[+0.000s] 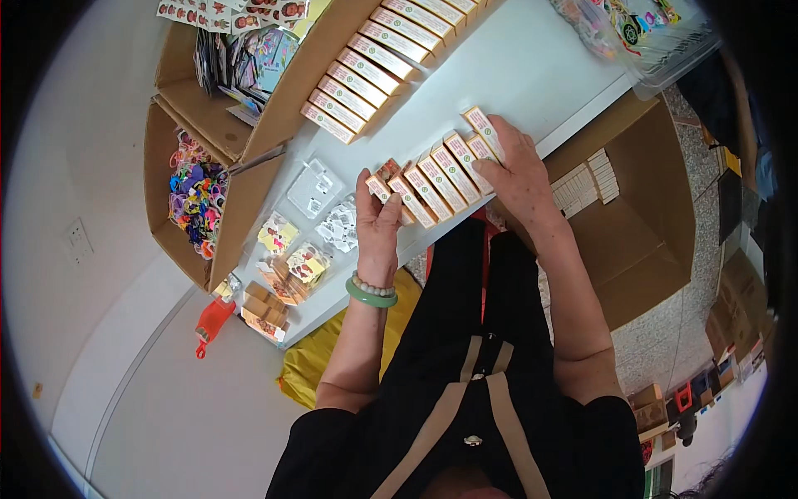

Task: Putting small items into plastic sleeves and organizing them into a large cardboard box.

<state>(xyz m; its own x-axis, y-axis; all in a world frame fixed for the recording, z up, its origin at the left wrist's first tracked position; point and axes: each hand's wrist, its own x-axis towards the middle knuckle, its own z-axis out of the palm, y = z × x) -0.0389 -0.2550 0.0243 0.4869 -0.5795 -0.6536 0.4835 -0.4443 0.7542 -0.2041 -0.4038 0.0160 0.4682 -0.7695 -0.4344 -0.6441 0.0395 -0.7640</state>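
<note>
A slanting row of small white-and-orange cardboard boxes (pixel 432 183) stands near the front edge of the white table (pixel 515 75). At the row's left end, my left hand (pixel 378 229) closes its fingers and thumb around the end box. My right hand (pixel 519 175) grips the right end, thumb on the near side and fingers behind; the end box (pixel 482 131) there sits farther back than its neighbours. Behind them a longer row of like boxes (pixel 366 75) lines the table. A jade-green bangle and a beaded bracelet circle my left wrist.
At left are an open carton with colourful hair ties (pixel 199 195) and one with cards (pixel 249 71). A clear lidded case (pixel 314 189), sticker packs (pixel 307 262) and brown boxes (pixel 264 309) lie nearby. On the right, a big carton (pixel 640 224) holds more small boxes. A clear plastic bin (pixel 665 62) overhangs the far-right edge.
</note>
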